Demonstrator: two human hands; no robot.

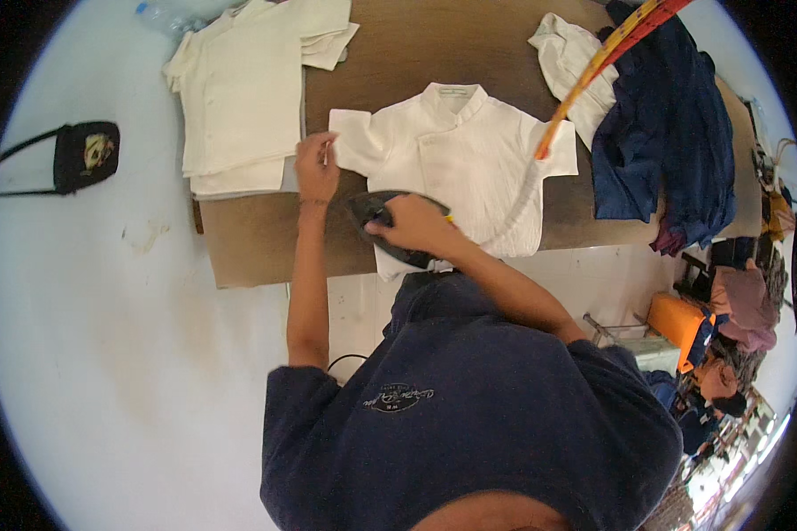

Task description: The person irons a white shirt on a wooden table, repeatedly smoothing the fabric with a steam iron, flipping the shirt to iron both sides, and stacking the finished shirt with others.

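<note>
A cream short-sleeved shirt (458,159) with a stand collar lies spread on the brown-covered table (259,245), its collar away from me. My right hand (415,222) is closed around the handle of a dark clothes iron (398,255), which is over the shirt's lower left side. The iron's pale hose (521,202) runs across the shirt into a yellow and red sleeve (588,76). My left hand (317,166) is raised by the tip of the shirt's left sleeve, fingers bent; whether it grips the cloth cannot be told.
Stacked cream shirts (242,99) lie at the table's left, with a clear plastic bottle (169,20) behind them. Dark blue garments (664,133) and a crumpled white one (574,79) lie at the right. An orange chair (681,325) and piled clothes stand beyond the table's right end.
</note>
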